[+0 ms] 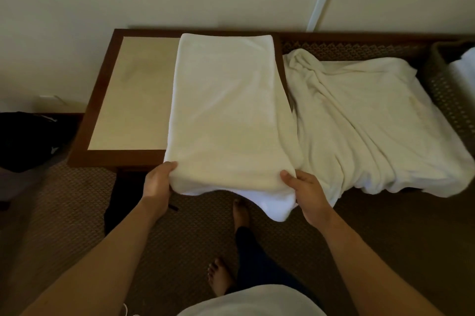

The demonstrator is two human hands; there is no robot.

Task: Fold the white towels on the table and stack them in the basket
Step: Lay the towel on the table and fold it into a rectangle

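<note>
I hold folded white towel [228, 110] lengthwise on wooden table [131, 94], near end overhanging edge. Left hand [158, 182] and right hand [307, 192] pinch near corners, thumbs on top, fingers curled beneath. Risk: lower layer sags at near edge; uneven lift would skew fold. Unfolded towel [372, 120] lies just beside. Wicker basket [447, 89] far right holds white towels [464, 71]; count unclear.

Table [128, 100] w/ two towels [226, 110]
</note>
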